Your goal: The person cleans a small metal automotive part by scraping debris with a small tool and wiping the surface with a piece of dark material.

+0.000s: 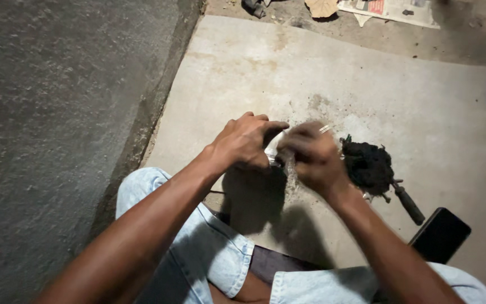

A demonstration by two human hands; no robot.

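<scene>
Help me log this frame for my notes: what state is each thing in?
left hand: closed on a small shiny object, partly hidden
right hand: blurred, gripping the same object
dark clump: lying on the concrete floor
dark-handled tool: lying flat
phone: screen dark
newspaper: spread flat

Left hand (pixel 247 141) against blurred right hand (pixel 312 157)

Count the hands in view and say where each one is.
2. The left hand and the right hand meet over the concrete floor, both gripping a small, blurred pale object. The right hand is beside a dark fibrous pile. No other hands show.
</scene>
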